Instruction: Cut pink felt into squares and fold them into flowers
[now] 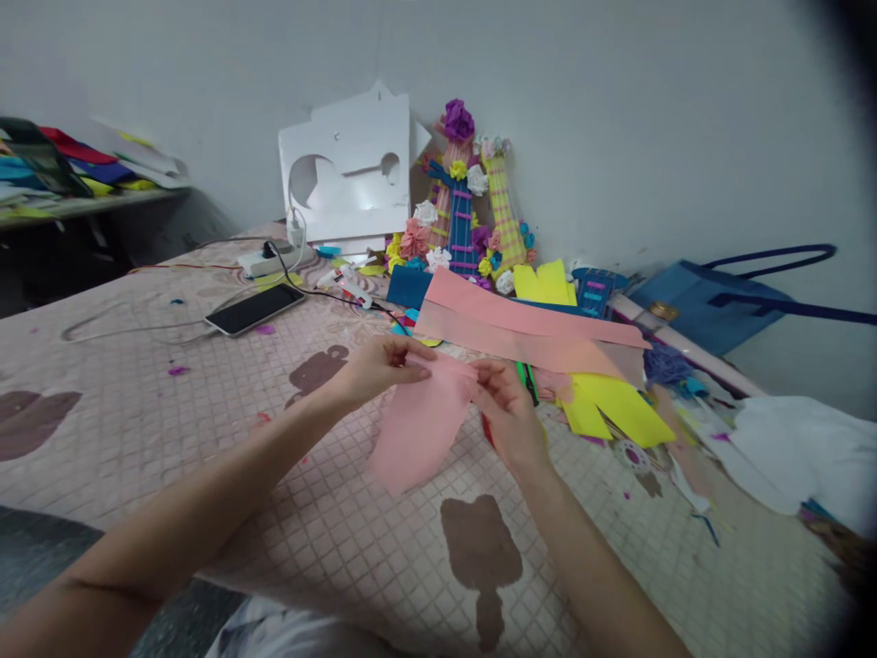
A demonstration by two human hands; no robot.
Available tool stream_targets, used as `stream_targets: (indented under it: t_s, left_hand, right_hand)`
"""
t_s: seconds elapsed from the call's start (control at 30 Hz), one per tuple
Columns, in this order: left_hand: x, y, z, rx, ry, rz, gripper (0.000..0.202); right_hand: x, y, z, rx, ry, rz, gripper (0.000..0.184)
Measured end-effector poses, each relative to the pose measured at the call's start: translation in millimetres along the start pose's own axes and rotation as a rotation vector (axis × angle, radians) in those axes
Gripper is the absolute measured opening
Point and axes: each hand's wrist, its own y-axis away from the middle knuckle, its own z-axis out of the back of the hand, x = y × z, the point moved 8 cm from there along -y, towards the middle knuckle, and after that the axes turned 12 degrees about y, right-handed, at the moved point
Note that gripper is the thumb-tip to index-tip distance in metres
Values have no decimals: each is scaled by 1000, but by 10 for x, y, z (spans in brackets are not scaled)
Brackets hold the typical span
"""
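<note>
Clock face centred on the pink sheet (421, 429), twelve toward the wall. We hold this sheet just above the patterned tablecloth (370, 567), its rounded free end hanging toward seven. Our left hand (384, 367), at eleven, pinches the upper edge between thumb and fingers; our right hand (512, 413) grips the upper corner toward one to two, fingertips closed on the paper.

Surroundings: between one and two, near our right hand, we see long pink strips (527, 315), overlapping. At three, cut yellow paper (617, 409) lies just beyond the right hand; farther out, same direction, a white bundle (808, 448), material unclear to us. At two, well apart, a blue bag (713, 302) with dark handles.

At ten, a phone (256, 309) lies flat; between ten and eleven, a power strip (270, 262). Toward half past eleven, cut-out white board (349, 196) leans on the wall; at twelve, flower-trimmed instrument models (461, 224) stand upright.
</note>
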Motion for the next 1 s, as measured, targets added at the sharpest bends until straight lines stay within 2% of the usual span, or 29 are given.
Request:
stream_targets:
  t_s: [0.07, 0.2, 0.4, 0.7, 0.9, 1.0]
  left_hand:
    - [4, 0, -1, 9, 1, 7, 23]
    - [-13, 6, 5, 19, -50, -34, 23]
    - [-65, 43, 22, -2, -248, -138, 24]
    - [-289, 165, -86, -34, -613, -359, 16]
    - [-368, 195, -131, 6, -721, -436, 17]
    - [-417, 219, -151, 29, -674, -465, 16]
  right_hand:
    - [32, 16, -17, 5, 45, 7, 25]
    - [59, 44, 26, -75, 241, 45, 22]
    - [79, 70, 73, -156, 433, 160, 17]
    - [219, 75, 98, -194, 578, 260, 11]
    - [372, 82, 117, -220, 701, 298, 13]
    - [436, 98, 117, -223, 695, 292, 13]
